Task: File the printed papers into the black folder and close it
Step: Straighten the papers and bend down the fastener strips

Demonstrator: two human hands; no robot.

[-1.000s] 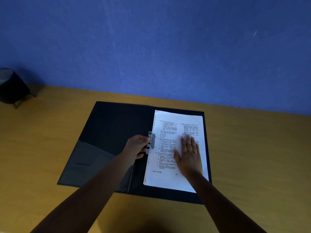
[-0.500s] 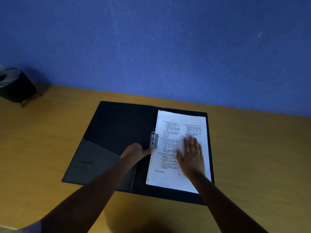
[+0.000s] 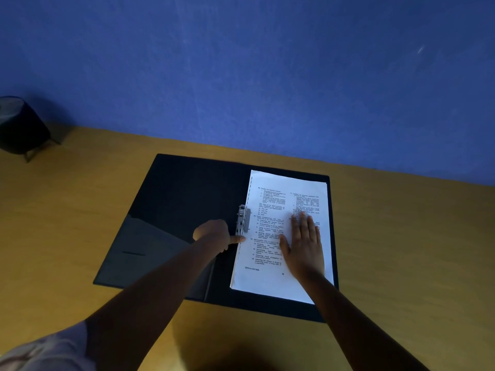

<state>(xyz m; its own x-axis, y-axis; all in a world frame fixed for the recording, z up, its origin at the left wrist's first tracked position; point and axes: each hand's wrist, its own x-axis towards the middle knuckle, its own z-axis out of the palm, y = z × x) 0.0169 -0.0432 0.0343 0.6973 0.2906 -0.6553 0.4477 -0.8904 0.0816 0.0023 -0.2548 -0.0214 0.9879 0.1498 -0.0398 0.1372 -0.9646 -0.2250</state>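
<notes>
The black folder [image 3: 174, 199] lies open flat on the table. A stack of printed papers [image 3: 270, 207] rests on its right half. A grey metal clip [image 3: 243, 220] stands at the papers' left edge, near the spine. My left hand [image 3: 214, 234] sits just left of the clip, fingers curled, thumb tip touching the paper edge below the clip. My right hand [image 3: 304, 245] lies flat, palm down, fingers spread, pressing on the lower right of the papers.
The wooden table [image 3: 415, 250] runs up to a blue wall. A dark round object on thin legs [image 3: 18, 127] stands at the far left. The folder's left half has an inner pocket [image 3: 139, 253].
My left hand has slid down from the clip's side to just below it, with the thumb now at the paper edge. My right hand stays flat on the papers.
</notes>
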